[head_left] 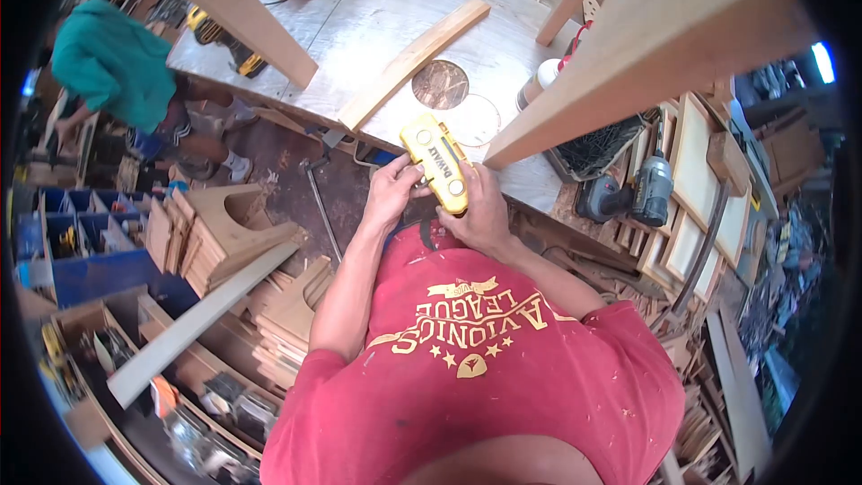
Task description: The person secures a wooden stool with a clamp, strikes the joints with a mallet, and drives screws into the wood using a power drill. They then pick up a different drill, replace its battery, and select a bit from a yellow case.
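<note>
A small yellow DeWalt case (435, 162) is held up in front of my red shirt, near the workbench edge. My left hand (396, 187) grips its left side, with thumb and fingers bent against it. On the other side my right hand (479, 209) is closed around the lower right part, its fingers along the edge. The case is tilted, and its lettering faces up. Just beyond it a wooden strip (413, 63) lies across the bench (350, 36), beside a round hole (440, 83).
Wooden legs (251, 9) stand on the bench to left and right. A drill (651, 189) lies at the right near a black crate (597, 154). Stacked wood pieces (220, 233) and a blue organizer (90, 278) are at left. A person in a green shirt (112, 63) is behind.
</note>
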The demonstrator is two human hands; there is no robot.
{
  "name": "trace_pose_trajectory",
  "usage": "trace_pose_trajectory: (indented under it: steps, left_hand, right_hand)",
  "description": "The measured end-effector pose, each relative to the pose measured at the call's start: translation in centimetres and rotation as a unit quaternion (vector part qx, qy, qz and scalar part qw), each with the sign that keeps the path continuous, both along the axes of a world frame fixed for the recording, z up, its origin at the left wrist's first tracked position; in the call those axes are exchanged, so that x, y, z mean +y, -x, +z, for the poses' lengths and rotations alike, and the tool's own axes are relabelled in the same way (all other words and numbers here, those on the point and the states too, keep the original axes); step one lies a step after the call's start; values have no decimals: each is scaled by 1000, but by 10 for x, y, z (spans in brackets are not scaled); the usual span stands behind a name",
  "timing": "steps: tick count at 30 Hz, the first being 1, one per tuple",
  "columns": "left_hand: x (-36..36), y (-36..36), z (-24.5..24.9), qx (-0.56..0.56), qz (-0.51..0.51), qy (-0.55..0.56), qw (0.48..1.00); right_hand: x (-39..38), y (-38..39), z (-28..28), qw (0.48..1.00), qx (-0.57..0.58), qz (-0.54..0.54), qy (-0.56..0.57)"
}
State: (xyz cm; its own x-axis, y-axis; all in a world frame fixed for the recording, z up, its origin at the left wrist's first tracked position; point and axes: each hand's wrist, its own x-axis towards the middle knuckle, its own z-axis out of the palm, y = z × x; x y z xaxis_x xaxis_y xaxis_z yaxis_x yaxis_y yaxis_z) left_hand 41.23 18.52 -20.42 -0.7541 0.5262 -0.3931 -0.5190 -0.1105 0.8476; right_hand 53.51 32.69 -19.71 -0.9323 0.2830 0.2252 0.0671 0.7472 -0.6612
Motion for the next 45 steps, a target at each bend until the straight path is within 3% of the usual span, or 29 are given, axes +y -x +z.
trace_pose_trajectory:
  steps: [3, 6, 10, 13, 16, 21, 26, 30, 33, 36, 40, 41, 45]
  left_hand:
    - [3, 41, -18, -7, -37, -10, 999]
    - [4, 70, -36, 26, -87, 43, 995]
    - [-5, 88, -35, 85, -126, 96, 984]
    - [-4, 92, -44, 117, -132, 113, 978]
    - [-1, 94, -46, 119, -137, 117, 976]
    - [-2, 102, -34, 109, -173, 116, 972]
    - [-3, 106, -37, 146, -216, 149, 954]
    - [-13, 108, -24, 319, -223, 221, 894]
    - [-18, 104, 7, 351, -237, 231, 876]
    - [-15, 105, 12, 515, -241, 135, 812]
    - [-6, 104, 1, 583, -290, 147, 745]
    - [-8, 105, -6, 557, -300, 149, 760]
    - [-12, 105, -16, 606, -280, 135, 732]
  right_hand:
    - [-11, 28, -5, 996, 5, -82, 17]
    - [-31, 49, -9, 982, -42, -177, -46]
    - [-42, 60, -2, 980, -26, -190, -49]
    - [-42, 56, -8, 977, -4, -212, 28]
    - [-39, 52, -8, 919, 39, -322, 224]
    - [-37, 61, 9, 859, 31, -433, 271]
    - [-43, 63, -3, 866, 96, -423, 248]
    - [-44, 59, -2, 876, 78, -417, 231]
    - [-43, 60, -2, 882, 86, -413, 211]
    - [-43, 58, -6, 885, 94, -400, 219]
    - [-40, 55, -11, 885, 104, -379, 248]
    - [-40, 55, -11, 888, 106, -376, 241]
    - [-38, 53, -3, 894, 82, -371, 237]
